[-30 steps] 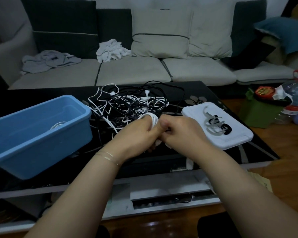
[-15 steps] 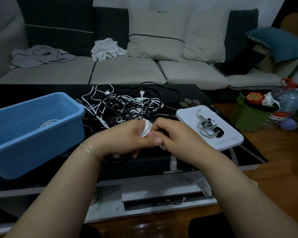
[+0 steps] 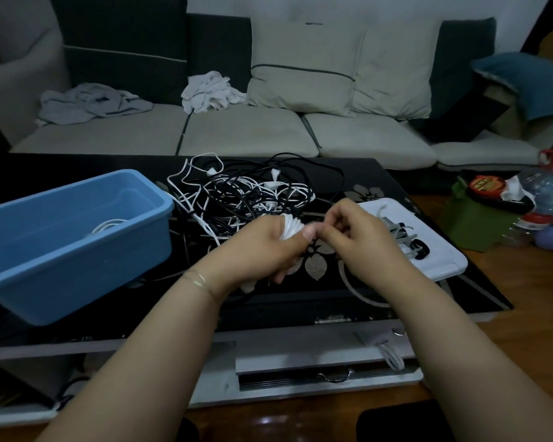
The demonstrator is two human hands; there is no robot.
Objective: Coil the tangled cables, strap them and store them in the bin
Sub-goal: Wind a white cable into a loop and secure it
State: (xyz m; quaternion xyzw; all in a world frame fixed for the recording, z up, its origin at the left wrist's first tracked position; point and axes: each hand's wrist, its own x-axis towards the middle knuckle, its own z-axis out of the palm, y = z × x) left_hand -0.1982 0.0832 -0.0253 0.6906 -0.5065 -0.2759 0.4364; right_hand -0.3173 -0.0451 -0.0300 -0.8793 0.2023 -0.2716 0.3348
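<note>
- Holding firm: our left hand (image 3: 262, 247) has its grip curled round the white coil (image 3: 290, 226), thumb pressed on top.
- Our right hand (image 3: 353, 232) has just pulled away from the coil; its fingers are curled in a narrow grip, on what we cannot tell.
- We judge the winding done, strap next: straps (image 3: 403, 234) lie on the white lid (image 3: 441, 260) just beside.
- Tangled cables (image 3: 249, 193) wait on the worktop (image 3: 396, 295); blue bin (image 3: 77, 237) holds one coil.

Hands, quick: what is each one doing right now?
Left hand: grips the coiled white cable, thumb pressed on the loops.
Right hand: fingers curled, pinching at the coil's edge; what it pinches cannot be told.
</note>
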